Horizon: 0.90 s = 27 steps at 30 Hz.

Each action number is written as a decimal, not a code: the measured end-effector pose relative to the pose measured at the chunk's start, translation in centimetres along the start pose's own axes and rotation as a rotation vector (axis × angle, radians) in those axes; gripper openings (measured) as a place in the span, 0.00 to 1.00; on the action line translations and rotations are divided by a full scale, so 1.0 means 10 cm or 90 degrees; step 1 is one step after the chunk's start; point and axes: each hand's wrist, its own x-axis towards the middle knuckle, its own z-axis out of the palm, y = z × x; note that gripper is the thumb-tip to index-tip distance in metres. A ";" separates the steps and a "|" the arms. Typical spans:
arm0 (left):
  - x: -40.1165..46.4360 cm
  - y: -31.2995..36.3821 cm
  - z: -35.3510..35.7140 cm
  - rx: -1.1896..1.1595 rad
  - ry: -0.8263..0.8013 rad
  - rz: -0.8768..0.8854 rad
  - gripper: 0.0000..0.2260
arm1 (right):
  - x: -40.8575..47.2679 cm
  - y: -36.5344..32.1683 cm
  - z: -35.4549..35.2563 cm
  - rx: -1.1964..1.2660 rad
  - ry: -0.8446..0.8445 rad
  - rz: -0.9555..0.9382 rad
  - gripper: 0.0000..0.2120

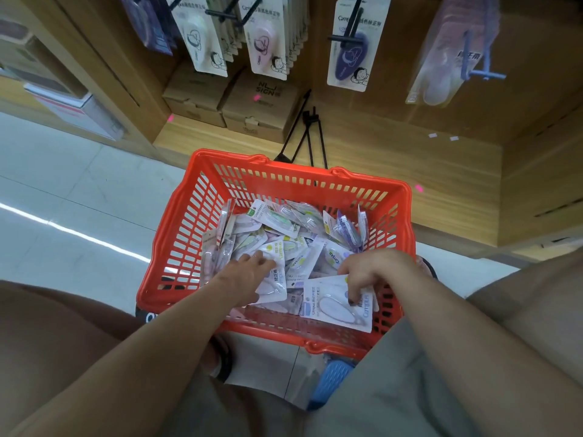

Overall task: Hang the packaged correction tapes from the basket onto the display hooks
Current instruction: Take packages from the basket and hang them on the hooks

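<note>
- Our right hand [366, 272] reaches down into the red basket [315, 181], fingers curled over the top edge of a white packet [334, 305] near the basket's near right corner; it looks like a pinch on the card, so that the packet can be lifted free of the pile.
- Our left hand [249, 272] lies on another packet [274, 285] just left of centre, fingers bent around its edge. We judge it to be gripping that one too, though the fingertips are partly hidden.
- Both hands are low in the basket because the stock lies there: a loose heap of packaged correction tapes [293, 234], overlapping at all angles, some standing on edge against the left wall. We cannot count them exactly; there are plainly dozens.
- The basket sits on the floor [63, 197] between our knees, close against the base of the wooden display [441, 171], which keeps the reach to the hooks short.
- Above, we count four hooks carrying hung stock: two thick stacks on the left [205, 36] [268, 42], one hook with a purple tape [348, 48], and a blue hook [479, 70] with clear packets.
- A bare black hook [310, 134] juts out lower down; it holds nothing yet.
- Two brown boxes [252, 105] stand on the bottom shelf behind.
- Picking is under way; hanging these two comes next.
</note>
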 end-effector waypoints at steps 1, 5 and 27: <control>0.00 -0.01 0.02 -0.024 -0.005 -0.010 0.36 | -0.05 0.04 -0.04 0.022 -0.012 -0.003 0.19; 0.04 -0.04 0.08 -0.025 -0.027 -0.063 0.34 | -0.17 0.18 -0.13 0.189 -0.014 -0.013 0.23; 0.00 -0.01 -0.14 0.113 -0.169 -0.021 0.32 | 0.10 0.22 0.27 0.942 -0.080 -0.150 0.15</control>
